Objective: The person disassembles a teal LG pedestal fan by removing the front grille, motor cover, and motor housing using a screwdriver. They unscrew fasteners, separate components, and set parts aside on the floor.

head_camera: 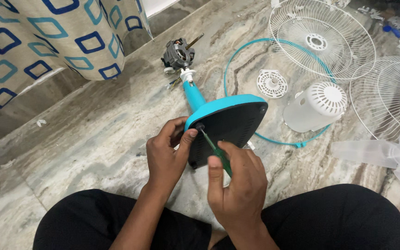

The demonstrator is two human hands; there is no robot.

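Left hand [167, 155] grips the stiff, weighty fan base [230, 122] at its 9 o'clock rim (best hold); right hand [237, 185] clasps a green screwdriver [215, 150]

I see a polished, veined marble floor [93, 125], a matt black plastic fan base [230, 127], white wire grilles [320, 41], a glossy green-handled screwdriver [216, 150], and a patterned cloth curtain [61, 32].
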